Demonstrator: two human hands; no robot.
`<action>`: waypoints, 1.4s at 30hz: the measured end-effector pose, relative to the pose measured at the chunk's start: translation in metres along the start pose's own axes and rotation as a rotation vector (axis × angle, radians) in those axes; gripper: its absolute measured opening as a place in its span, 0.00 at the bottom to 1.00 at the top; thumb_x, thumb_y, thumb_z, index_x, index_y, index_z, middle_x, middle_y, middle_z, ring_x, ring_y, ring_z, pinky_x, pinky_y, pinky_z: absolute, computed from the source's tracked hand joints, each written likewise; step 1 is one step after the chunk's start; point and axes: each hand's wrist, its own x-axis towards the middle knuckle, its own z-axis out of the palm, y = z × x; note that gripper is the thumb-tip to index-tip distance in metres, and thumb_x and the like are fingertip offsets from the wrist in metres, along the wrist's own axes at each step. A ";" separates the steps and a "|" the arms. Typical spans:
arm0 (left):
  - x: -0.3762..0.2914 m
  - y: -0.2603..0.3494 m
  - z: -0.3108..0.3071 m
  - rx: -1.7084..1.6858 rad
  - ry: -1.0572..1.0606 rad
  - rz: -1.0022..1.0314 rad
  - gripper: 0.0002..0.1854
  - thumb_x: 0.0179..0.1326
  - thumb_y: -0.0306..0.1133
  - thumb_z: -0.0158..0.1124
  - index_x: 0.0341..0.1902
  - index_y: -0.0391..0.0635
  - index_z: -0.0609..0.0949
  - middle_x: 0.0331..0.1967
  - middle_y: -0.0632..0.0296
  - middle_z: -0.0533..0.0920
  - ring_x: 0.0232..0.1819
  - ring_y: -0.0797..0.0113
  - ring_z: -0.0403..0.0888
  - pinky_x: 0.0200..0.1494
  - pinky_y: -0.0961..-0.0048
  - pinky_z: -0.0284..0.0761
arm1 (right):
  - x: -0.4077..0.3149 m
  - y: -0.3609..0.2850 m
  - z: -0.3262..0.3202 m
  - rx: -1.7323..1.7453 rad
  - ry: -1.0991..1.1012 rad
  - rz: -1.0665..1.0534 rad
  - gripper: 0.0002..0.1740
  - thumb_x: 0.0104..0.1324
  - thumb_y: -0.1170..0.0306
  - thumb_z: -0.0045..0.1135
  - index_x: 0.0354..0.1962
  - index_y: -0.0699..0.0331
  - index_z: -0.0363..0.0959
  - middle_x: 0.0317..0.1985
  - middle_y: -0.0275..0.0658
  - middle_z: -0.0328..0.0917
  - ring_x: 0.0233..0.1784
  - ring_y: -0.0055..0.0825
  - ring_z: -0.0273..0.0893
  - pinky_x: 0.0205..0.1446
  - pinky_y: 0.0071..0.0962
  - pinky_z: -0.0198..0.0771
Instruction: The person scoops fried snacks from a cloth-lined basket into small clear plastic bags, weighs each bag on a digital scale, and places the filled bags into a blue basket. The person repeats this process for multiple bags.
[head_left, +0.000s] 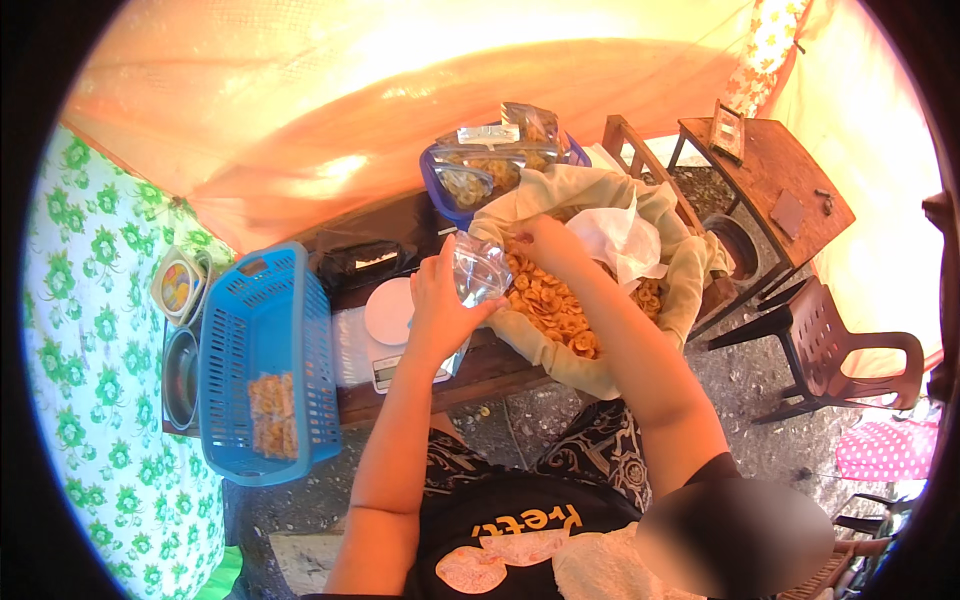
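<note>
My left hand (442, 304) holds a clear plastic pouch (478, 266) by its side, over the edge of a cloth-lined container. Just to the right, my right hand (546, 244) is at the top left of the heap of thin fried chips (555, 304), its fingers bent; whether they pinch a chip is unclear. A cream cloth (566, 367) lines the container, and crumpled white paper (619, 238) lies on the chips. Left of the pouch stands a white kitchen scale (386, 360) with a round plate (390, 311), partly behind my left hand.
A blue plastic basket (304, 397) at left holds packed chips (272, 416). Behind the cloth, a darker blue basket (442, 195) holds filled pouches (491, 161). A metal bowl (181, 379) is at far left. A wooden table (780, 172) and a brown plastic chair (821, 337) stand at right.
</note>
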 end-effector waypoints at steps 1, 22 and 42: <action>-0.001 -0.002 -0.001 -0.003 0.004 -0.004 0.58 0.40 0.49 0.80 0.72 0.42 0.57 0.52 0.49 0.70 0.56 0.49 0.66 0.63 0.52 0.56 | 0.000 0.005 0.009 -0.036 0.022 -0.012 0.12 0.60 0.64 0.63 0.38 0.62 0.81 0.29 0.37 0.80 0.33 0.26 0.78 0.38 0.28 0.72; 0.001 0.020 -0.003 -0.008 -0.035 -0.003 0.58 0.40 0.43 0.81 0.73 0.45 0.56 0.57 0.47 0.65 0.59 0.45 0.62 0.60 0.51 0.62 | -0.021 -0.065 -0.078 0.506 -0.212 0.141 0.17 0.62 0.58 0.62 0.29 0.66 0.81 0.20 0.33 0.78 0.23 0.18 0.73 0.28 0.22 0.66; 0.001 0.001 -0.012 -0.018 0.019 -0.017 0.60 0.39 0.48 0.80 0.73 0.45 0.55 0.54 0.50 0.68 0.59 0.47 0.66 0.65 0.35 0.50 | -0.006 0.036 -0.030 0.375 -0.182 0.433 0.16 0.61 0.59 0.63 0.38 0.62 0.82 0.27 0.35 0.81 0.30 0.25 0.77 0.36 0.28 0.72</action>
